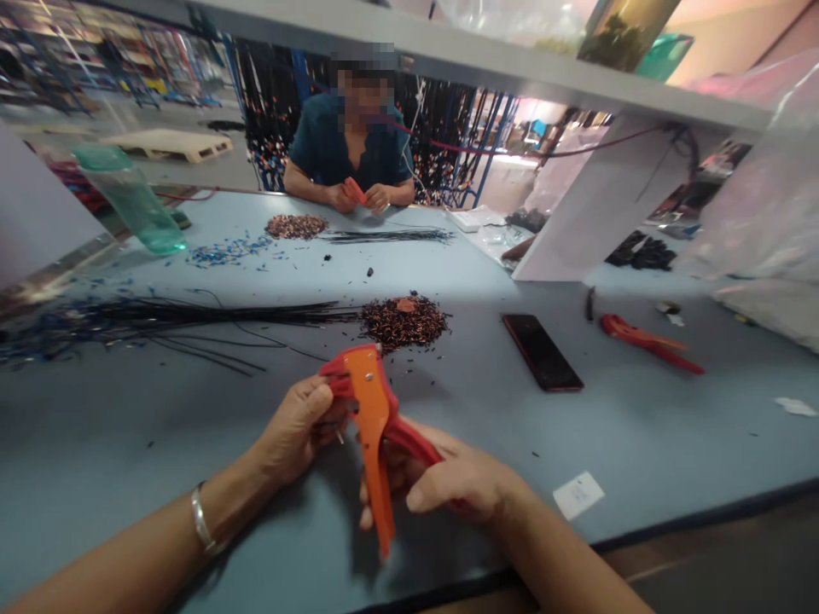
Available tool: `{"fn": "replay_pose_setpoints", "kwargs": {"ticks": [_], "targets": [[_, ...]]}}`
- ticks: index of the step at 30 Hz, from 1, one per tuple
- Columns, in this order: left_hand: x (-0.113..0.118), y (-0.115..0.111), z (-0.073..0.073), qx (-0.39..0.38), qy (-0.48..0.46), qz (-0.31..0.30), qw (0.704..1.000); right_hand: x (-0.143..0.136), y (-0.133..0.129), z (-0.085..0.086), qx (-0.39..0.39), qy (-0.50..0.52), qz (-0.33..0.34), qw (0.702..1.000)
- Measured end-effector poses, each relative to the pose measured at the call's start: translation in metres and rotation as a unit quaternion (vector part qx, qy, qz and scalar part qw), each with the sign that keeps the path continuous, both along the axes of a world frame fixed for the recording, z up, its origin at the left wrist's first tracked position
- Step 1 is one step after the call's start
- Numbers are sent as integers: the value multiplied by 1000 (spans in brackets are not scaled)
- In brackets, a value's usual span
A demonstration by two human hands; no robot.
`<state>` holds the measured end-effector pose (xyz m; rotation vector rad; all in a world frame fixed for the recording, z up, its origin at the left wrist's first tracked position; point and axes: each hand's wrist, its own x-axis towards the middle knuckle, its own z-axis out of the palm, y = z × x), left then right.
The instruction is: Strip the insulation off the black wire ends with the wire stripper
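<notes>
My right hand is wrapped round the handles of an orange and red wire stripper, held tilted above the table. At the tool's jaw, my left hand is closed in a pinch, thumb against fingers. What those fingers hold is hidden, though a small pale bit shows below them. Just behind the stripper lies a heap of short dark and coppery cut pieces. A bundle of long black wires stretches leftward from this heap, with blue ends at the far left.
A phone, a second red wire stripper and a white tag lie at right. Across the table a co-worker holds a red tool. A green bottle stands back left. A shelf spans overhead on a white panel.
</notes>
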<state>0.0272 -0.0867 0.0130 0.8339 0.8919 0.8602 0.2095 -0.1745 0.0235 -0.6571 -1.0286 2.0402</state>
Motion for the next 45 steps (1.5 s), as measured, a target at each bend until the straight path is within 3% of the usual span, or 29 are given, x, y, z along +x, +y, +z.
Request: {"fn": "replay_pose_setpoints", "kwargs": {"ticks": [2,4,6,8,12,16,19,22,27,31,37,39,42,45], "targets": [[1,2,3,0,-42,-11,999,14,-3,11,29,-20,-64,997],[2,4,5,8,-73,5,997,33,-13,25,95,-119,-157,976],[2,5,6,23,-69,49,996,49,-29,37,165,-315,-200,913],[2,5,4,42,-43,105,993,58,-49,42,197,-467,-168,845],[3,5,2,59,-7,173,983,55,-78,28,293,-646,-115,695],[4,5,4,58,-17,169,984,59,-59,4,350,-744,-71,565],[4,6,4,52,-30,171,984,74,-25,-4,319,-790,-158,499],[3,7,3,51,-31,171,983,79,-4,1,302,-792,-204,490],[3,8,-1,51,-30,192,980,40,-15,12,369,-717,-155,571],[4,8,-2,51,-27,206,977,22,-12,4,386,-725,-99,562],[3,9,-2,54,-22,204,977,53,17,-7,320,-771,-197,514],[4,10,-3,51,-20,206,977,52,14,-4,325,-762,-203,522],[4,10,-5,46,-19,208,977,33,1,1,370,-727,-163,555],[4,9,-7,48,-19,219,974,15,0,-2,398,-731,-115,542]]}}
